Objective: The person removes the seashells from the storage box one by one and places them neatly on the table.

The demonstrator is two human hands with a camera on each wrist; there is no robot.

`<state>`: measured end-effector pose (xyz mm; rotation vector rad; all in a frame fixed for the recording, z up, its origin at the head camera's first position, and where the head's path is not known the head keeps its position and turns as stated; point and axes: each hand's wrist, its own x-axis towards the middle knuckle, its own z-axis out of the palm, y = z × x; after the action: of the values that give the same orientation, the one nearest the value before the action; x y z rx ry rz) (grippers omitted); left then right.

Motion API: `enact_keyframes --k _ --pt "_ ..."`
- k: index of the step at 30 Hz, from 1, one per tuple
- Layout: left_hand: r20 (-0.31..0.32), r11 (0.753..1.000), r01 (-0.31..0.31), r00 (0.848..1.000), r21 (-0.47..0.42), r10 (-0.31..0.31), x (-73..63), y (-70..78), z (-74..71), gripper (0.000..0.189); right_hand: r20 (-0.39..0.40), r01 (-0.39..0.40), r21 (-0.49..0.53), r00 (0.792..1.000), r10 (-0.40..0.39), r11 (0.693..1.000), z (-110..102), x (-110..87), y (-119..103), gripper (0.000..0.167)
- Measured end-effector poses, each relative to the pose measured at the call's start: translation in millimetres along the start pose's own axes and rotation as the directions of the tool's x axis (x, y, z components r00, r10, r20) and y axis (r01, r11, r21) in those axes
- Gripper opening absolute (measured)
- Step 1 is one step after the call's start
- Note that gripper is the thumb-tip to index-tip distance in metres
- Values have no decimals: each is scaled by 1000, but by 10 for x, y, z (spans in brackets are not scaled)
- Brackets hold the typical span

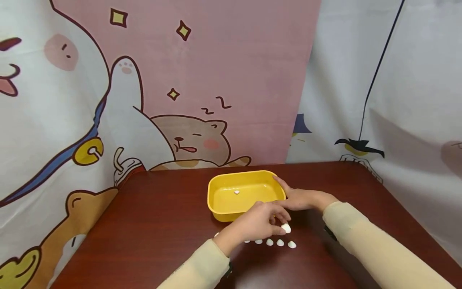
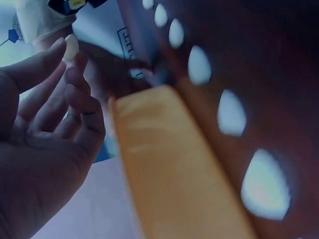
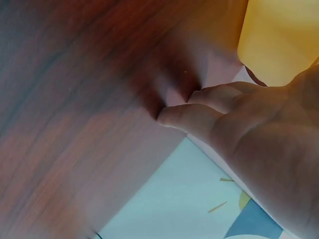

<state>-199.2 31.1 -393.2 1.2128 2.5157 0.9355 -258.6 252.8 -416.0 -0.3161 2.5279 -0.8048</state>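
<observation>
My left hand pinches a small white shell-like piece between thumb and fingertips, in front of the yellow basin; the left wrist view shows the same pinched piece. Beside the basin's right end is my right hand, touching it with fingers spread and fairly straight. Two of its fingertips reach the table in the right wrist view. Several similar white pieces lie in a row on the table nearer to me, partly hidden by the left wrist. One small piece lies inside the basin.
The dark reddish-brown wooden table extends around the basin on every side. Behind and beside it hangs a cloth printed with cartoon animals.
</observation>
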Motion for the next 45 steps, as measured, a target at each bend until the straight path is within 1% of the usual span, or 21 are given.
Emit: enact_keyframes --k 2,4,6,8,11,13,16,19,23,26,31,33,35,37,39,42,45 --pt "29 999 15 999 -38 -14 47 -22 95 21 6 13 1 1000 -13 1000 4 3 20 119" --pt "61 996 39 998 -75 -34 86 -39 173 16 9 18 9 1000 -18 1000 10 3 33 120" --pt "88 994 57 995 -91 -49 120 -47 231 11 10 23 13 1000 -23 1000 9 4 44 121" --pt "103 994 70 993 -84 -62 152 -43 270 7 7 14 17 1000 -14 1000 1 0 48 122" --pt "86 985 125 990 -116 -116 192 -18 309 7 0 8 20 1000 -8 1000 -15 -6 47 122" --pt "63 973 171 985 -153 -163 212 1 338 7 0 10 25 1000 -10 1000 -18 -7 45 121" --pt "50 951 230 973 -209 -224 231 23 398 6 6 14 26 1000 -14 1000 -9 -7 41 121" --pt "47 936 262 965 -235 -258 238 37 452 6 7 17 27 1000 -17 999 5 -7 26 121" --pt "34 929 290 956 -230 -290 242 46 471 8 8 21 36 1000 -21 999 9 1 0 121" --pt "31 925 315 948 -212 -316 246 44 470 9 11 21 40 1000 -21 999 8 9 -6 122" --pt "58 907 378 926 -188 -374 244 53 483 11 15 13 42 1000 -14 999 7 10 -9 123" --pt "68 913 387 922 -129 -381 250 63 483 10 15 12 43 1000 -13 999 4 9 -11 123" --pt "79 925 376 925 -49 -372 263 74 477 8 12 9 41 1000 -9 999 2 8 -10 123" --pt "85 934 353 931 52 -356 285 76 481 7 9 5 40 1000 -5 999 -2 6 -10 123" --pt "89 935 331 935 132 -343 304 73 490 6 7 2 39 1000 -3 999 -5 2 -9 123" --pt "99 932 313 937 183 -334 311 57 505 7 11 5 33 1000 -5 999 -3 -3 -7 123" --pt "133 939 289 940 187 -315 291 41 500 7 18 11 29 1000 -12 1000 5 -6 -4 122"
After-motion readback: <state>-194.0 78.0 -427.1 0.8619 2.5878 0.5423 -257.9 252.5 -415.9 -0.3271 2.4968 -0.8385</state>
